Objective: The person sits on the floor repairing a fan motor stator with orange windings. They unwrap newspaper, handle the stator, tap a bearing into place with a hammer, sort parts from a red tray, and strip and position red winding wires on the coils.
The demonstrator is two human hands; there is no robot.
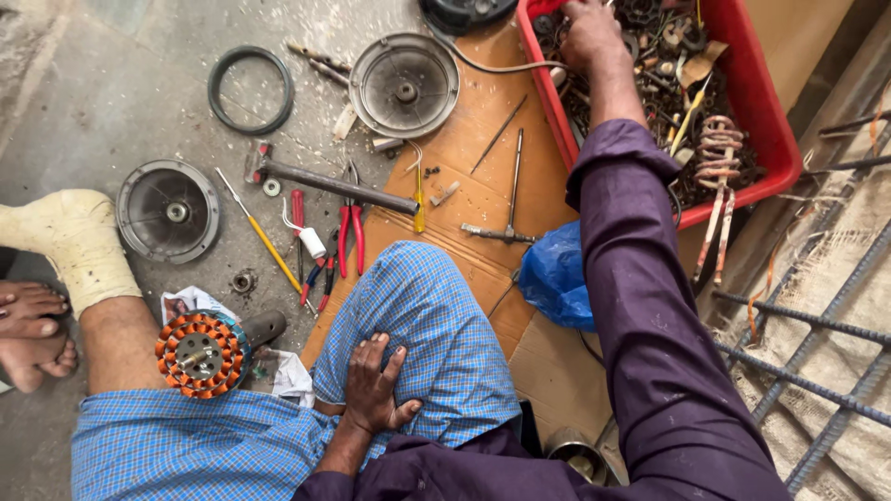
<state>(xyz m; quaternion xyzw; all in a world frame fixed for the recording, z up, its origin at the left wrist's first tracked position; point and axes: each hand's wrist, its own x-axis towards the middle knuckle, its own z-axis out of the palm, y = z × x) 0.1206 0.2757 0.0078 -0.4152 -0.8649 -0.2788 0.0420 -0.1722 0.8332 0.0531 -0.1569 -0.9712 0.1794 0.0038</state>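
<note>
My right hand (587, 33) reaches into the far left corner of a red plastic bin (778, 139) filled with dark metal parts and copper coils; whether its fingers hold anything is hidden. My left hand (376, 382) lies flat on my knee, on blue checked cloth, with fingers spread and nothing in it. A motor stator with orange copper windings (199, 353) stands on the floor beside my left leg.
On the floor and a cardboard sheet (483, 186) lie a hammer (325, 181), red pliers (351, 232), a yellow screwdriver (264, 239), a T-handle wrench (509, 213), two round metal covers (405, 85) (168, 211), a rubber ring (250, 90) and a blue bag (557, 274). Steel rebar (817, 325) lies right. Another person's bare feet (32, 325) are at the left.
</note>
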